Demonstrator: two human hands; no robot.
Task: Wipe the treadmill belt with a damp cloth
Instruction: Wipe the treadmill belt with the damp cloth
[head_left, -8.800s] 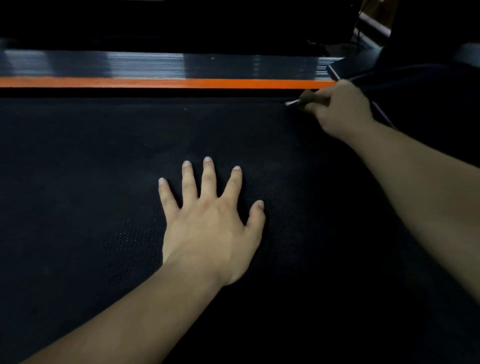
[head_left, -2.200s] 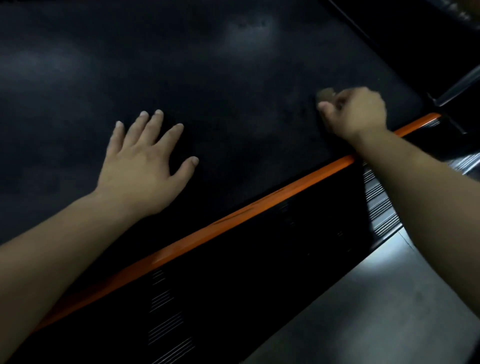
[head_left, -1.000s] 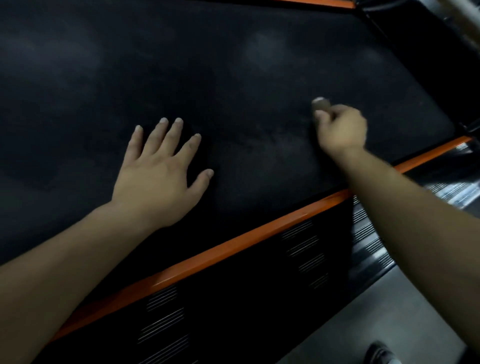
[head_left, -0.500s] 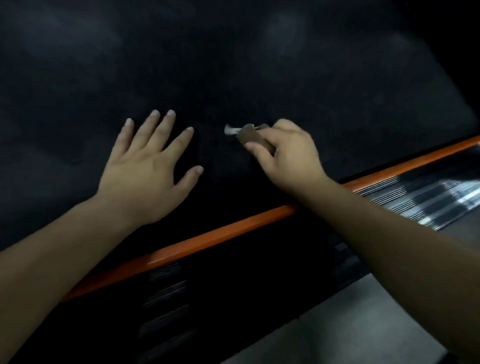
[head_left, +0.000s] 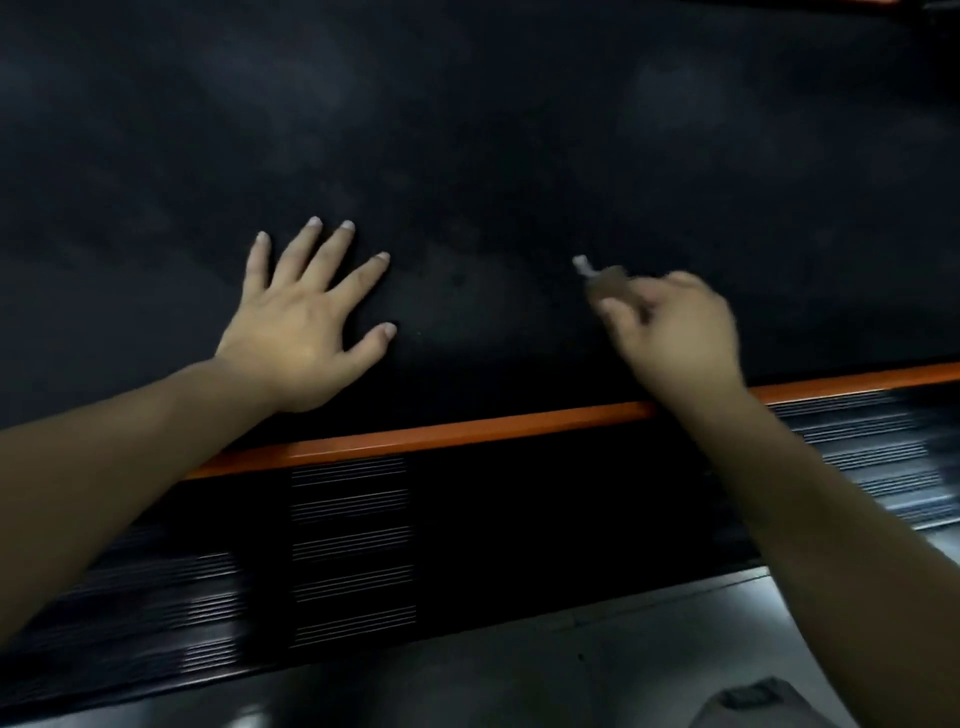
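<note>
left hand (head_left: 301, 332) flat on the belt (head_left: 493, 130), fingers spread, holding nothing. right hand (head_left: 675, 332) curled round what i take for the cloth (head_left: 608, 283), a small brownish wad, blurred, down at the belt near the orange strip (head_left: 467, 428). hazy patches all over the belt: looks mid-wipe, most of it likely left.

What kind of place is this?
Probably a gym or home workout room; it is too dark to be sure. The wide black treadmill belt, its orange edge stripe and the ribbed side rail beside a grey floor suggest exercise equipment.
</note>
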